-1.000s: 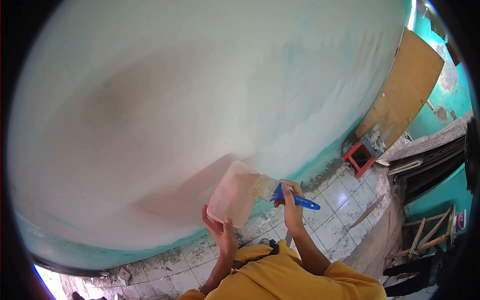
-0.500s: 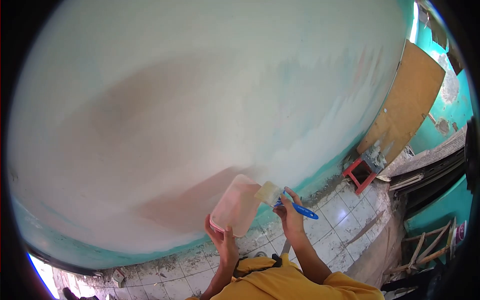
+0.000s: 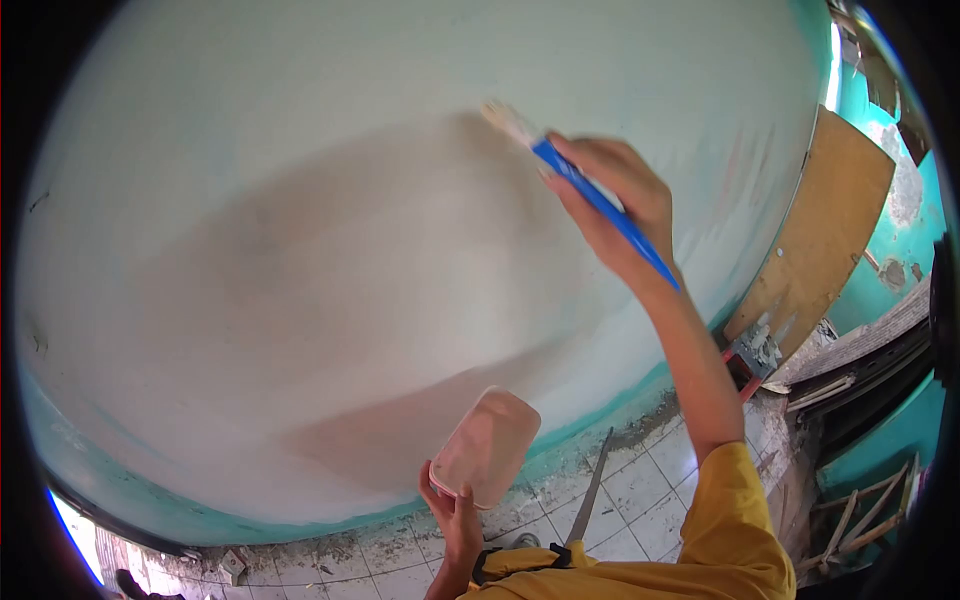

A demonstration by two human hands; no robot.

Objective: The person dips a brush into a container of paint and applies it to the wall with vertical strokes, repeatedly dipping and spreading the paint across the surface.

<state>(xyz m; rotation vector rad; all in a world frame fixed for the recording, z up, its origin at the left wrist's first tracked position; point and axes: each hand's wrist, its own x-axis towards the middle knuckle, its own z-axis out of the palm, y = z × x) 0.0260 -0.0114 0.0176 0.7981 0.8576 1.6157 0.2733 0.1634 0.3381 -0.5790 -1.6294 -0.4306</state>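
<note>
In my right hand [image 3: 625, 200] is a paintbrush [image 3: 605, 208] with a flat blue handle, gripped near its neck. Its pale bristles point up and left, close against the wall [image 3: 330, 270], which carries whitish paint over turquoise. My left hand [image 3: 455, 507] grips the lower left end of a pinkish plastic tub [image 3: 490, 445], fingers under it and thumb on the near rim. The tub is held low in front of me, tilted, with pink-white paint inside.
Splattered white floor tiles [image 3: 625, 505] run along the wall's foot, a long thin strip [image 3: 592, 490] lying on them. At right, a wooden board [image 3: 825, 210] leans beside a red stool [image 3: 742, 370] bearing a grey container. Broken wooden frames [image 3: 865, 515] stand lower right.
My right hand has lifted the paintbrush from beside the tub up to the wall, arm now stretched out. The tub has dropped slightly lower in view, still in my left hand.
</note>
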